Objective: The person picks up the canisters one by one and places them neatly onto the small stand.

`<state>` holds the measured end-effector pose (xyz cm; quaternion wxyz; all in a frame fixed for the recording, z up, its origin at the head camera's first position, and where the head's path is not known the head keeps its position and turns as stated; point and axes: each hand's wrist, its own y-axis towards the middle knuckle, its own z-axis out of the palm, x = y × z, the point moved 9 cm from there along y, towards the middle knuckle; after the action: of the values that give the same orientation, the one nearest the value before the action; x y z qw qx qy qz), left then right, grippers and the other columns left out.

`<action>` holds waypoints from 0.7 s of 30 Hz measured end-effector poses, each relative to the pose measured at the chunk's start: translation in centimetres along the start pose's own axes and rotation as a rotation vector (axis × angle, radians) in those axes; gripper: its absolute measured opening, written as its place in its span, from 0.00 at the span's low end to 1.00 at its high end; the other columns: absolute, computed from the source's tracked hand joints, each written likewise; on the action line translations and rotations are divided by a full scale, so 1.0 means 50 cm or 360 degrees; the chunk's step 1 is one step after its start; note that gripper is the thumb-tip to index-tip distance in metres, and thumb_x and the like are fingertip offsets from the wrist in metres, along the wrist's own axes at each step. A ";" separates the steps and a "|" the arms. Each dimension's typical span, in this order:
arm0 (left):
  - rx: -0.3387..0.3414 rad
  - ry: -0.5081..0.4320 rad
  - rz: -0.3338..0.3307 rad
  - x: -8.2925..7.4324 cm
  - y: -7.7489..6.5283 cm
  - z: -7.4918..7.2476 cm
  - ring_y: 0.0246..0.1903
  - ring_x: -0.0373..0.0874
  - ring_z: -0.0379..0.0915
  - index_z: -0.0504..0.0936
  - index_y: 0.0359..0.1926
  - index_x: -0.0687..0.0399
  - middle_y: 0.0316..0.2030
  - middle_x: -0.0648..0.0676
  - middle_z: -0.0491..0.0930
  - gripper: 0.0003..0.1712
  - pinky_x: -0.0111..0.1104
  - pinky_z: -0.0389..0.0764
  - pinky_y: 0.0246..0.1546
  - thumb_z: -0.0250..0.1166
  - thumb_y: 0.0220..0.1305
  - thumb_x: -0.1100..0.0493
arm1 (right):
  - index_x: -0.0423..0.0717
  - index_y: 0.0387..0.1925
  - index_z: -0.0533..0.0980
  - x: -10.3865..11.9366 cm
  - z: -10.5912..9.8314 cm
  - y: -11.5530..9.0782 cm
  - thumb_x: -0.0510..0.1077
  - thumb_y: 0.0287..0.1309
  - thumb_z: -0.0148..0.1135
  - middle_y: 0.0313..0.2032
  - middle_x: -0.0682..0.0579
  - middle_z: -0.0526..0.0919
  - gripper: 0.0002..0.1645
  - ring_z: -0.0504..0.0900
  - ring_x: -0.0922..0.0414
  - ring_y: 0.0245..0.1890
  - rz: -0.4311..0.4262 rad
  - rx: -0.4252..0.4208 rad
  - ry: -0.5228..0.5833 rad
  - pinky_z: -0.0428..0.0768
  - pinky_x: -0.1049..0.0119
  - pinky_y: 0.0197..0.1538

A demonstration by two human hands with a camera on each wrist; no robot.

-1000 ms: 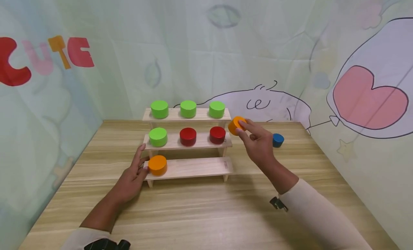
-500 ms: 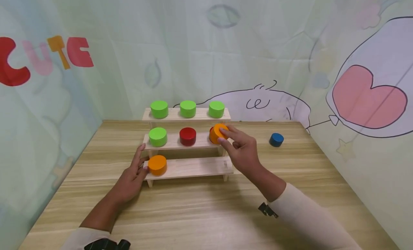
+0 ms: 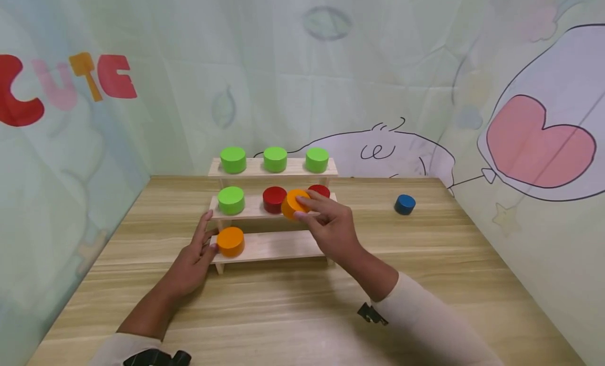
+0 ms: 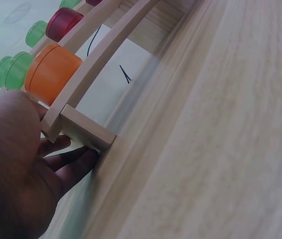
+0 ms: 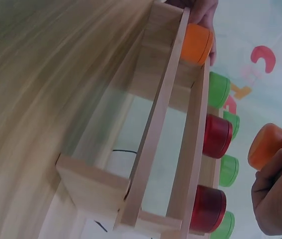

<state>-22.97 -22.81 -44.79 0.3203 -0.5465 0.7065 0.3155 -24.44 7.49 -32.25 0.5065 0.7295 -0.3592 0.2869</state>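
In the head view my right hand (image 3: 331, 224) pinches an orange disc (image 3: 295, 204) between thumb and fingers. The disc is raised off the three-tier wooden rack (image 3: 283, 244) and tilted, overlapping the middle tier. The right wrist view shows the held disc (image 5: 267, 145) apart from the shelves. My left hand (image 3: 191, 263) grips the left end of the bottom tier; in the left wrist view, fingers (image 4: 78, 169) curl below the shelf by its leg. A second orange disc (image 3: 230, 242) sits at that end. Two red discs (image 3: 274, 199) and a green disc (image 3: 231, 200) stand on the middle tier.
Three green discs (image 3: 275, 159) stand along the top tier. A blue disc (image 3: 405, 204) lies on the wood-grain table (image 3: 264, 319) right of the rack. Behind the table hangs a printed cloth backdrop (image 3: 283, 82).
My right hand has carried the orange disc leftward from beyond the rack's right end to over its middle. The blue disc has come fully into sight. The left hand stays put.
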 end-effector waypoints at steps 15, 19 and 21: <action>0.0001 0.0007 -0.0011 0.002 0.000 0.000 0.77 0.77 0.65 0.23 0.86 0.16 0.82 0.73 0.59 0.46 0.73 0.61 0.75 0.44 0.91 0.54 | 0.45 0.64 0.86 -0.010 0.082 -0.008 0.41 0.67 0.77 0.68 0.44 0.86 0.25 0.82 0.47 0.73 0.0137 0.0238 -0.0034 0.89 0.66 0.53; 0.0002 0.0012 -0.0018 0.002 0.001 0.001 0.77 0.77 0.65 0.23 0.86 0.15 0.82 0.74 0.59 0.46 0.72 0.62 0.75 0.44 0.91 0.54 | 0.46 0.64 0.87 -0.024 0.096 -0.009 0.40 0.67 0.77 0.70 0.45 0.85 0.24 0.82 0.47 0.73 0.0244 0.0295 0.0002 0.89 0.67 0.53; 0.0001 0.0013 -0.0015 0.002 0.001 0.001 0.77 0.77 0.65 0.24 0.86 0.16 0.82 0.74 0.59 0.46 0.72 0.62 0.75 0.44 0.91 0.54 | 0.47 0.64 0.87 -0.030 0.101 -0.011 0.40 0.67 0.77 0.70 0.45 0.84 0.24 0.82 0.47 0.73 0.0299 0.0316 -0.0003 0.89 0.69 0.50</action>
<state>-23.02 -22.82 -44.88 0.3191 -0.5509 0.7054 0.3117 -24.58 3.18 -35.37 0.4024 0.7394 -0.3964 0.3665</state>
